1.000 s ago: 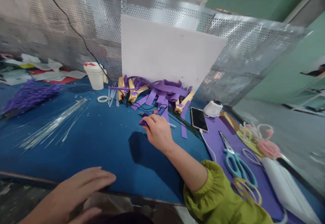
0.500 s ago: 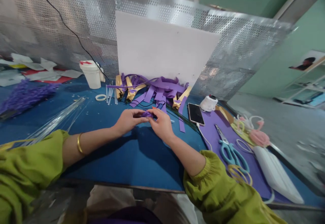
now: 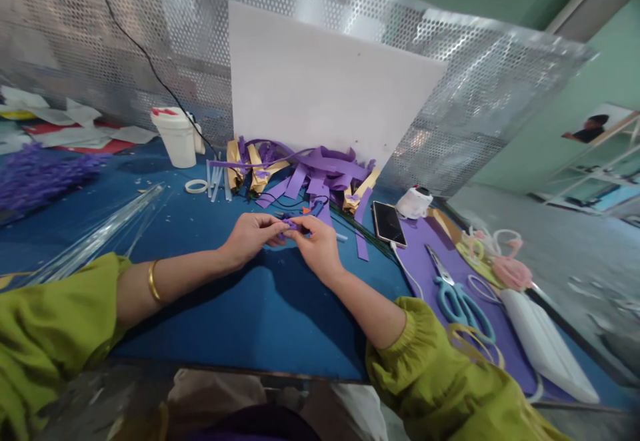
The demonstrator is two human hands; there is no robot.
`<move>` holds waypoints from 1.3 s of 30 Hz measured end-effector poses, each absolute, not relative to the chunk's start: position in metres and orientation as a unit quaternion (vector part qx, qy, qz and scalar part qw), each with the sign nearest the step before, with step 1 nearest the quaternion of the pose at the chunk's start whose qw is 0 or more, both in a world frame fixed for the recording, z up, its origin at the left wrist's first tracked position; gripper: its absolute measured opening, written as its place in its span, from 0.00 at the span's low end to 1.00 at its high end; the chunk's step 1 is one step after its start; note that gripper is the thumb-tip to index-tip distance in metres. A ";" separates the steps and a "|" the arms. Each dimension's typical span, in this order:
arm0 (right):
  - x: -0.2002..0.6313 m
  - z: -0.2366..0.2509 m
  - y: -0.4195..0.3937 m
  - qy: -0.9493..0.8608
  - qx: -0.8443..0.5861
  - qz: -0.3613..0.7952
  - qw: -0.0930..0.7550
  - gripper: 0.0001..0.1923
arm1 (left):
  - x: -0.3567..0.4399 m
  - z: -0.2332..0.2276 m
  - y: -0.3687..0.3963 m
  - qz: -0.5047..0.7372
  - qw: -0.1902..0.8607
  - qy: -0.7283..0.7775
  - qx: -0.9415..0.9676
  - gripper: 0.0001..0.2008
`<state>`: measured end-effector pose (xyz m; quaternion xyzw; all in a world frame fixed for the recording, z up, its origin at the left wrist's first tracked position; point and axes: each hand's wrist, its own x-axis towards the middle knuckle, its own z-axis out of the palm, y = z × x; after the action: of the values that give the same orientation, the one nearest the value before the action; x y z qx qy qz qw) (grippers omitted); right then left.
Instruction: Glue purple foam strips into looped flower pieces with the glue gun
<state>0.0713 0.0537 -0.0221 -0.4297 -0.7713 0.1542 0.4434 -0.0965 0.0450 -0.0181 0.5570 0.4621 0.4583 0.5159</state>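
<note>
Above the middle of the blue table (image 3: pixel 240 327), both of my hands meet over a small purple strip piece (image 3: pixel 290 225), mostly covered by fingers. My left hand (image 3: pixel 253 237) pinches it from the left between thumb and fingers. From the other side, the fingertips of my right hand (image 3: pixel 320 246) close on the same piece. Just beyond lie a heap of purple strips (image 3: pixel 315 167) and several tan-wrapped purple bundles (image 3: pixel 257 173). A small orange bit (image 3: pixel 306 211) shows behind my fingers.
At right lie a phone (image 3: pixel 389 223) on a cable, blue-handled scissors (image 3: pixel 463 304) and a white packet (image 3: pixel 547 344). Leftward are a white cup (image 3: pixel 175 137), a tape ring (image 3: pixel 196 187), clear thin sticks (image 3: pixel 105 231) and purple flower sprigs (image 3: pixel 40 174). A white board (image 3: pixel 325 81) stands behind.
My left fingers and thumb have shifted slightly on the purple piece; both hands still hold it. The camera view has moved a little.
</note>
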 end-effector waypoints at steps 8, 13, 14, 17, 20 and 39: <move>0.075 -0.016 0.046 -0.852 -0.441 0.016 0.283 0.13 | -0.101 -0.018 0.041 0.411 0.451 0.436 0.661 0.17; 0.073 -0.016 0.043 -0.891 -0.424 0.001 0.160 0.11 | -0.103 -0.017 0.038 0.380 0.397 0.440 0.710 0.16; 0.073 -0.016 0.043 -0.894 -0.421 0.001 0.151 0.10 | -0.103 -0.017 0.038 0.381 0.398 0.437 0.711 0.16; 0.073 -0.015 0.044 -0.892 -0.413 0.033 0.181 0.09 | -0.102 -0.015 0.038 0.385 0.429 0.427 0.697 0.17; 0.071 -0.014 0.046 -0.859 -0.432 0.127 0.243 0.13 | -0.100 -0.015 0.039 0.388 0.489 0.439 0.646 0.18; 0.064 -0.015 0.046 -0.604 -0.322 0.587 0.433 0.14 | -0.098 -0.018 0.036 0.441 0.602 0.345 0.569 0.20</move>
<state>0.0640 0.0460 -0.0153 -0.3215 -0.6038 0.5870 0.4329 -0.0982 0.0355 -0.0184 0.5689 0.3449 0.4413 0.6023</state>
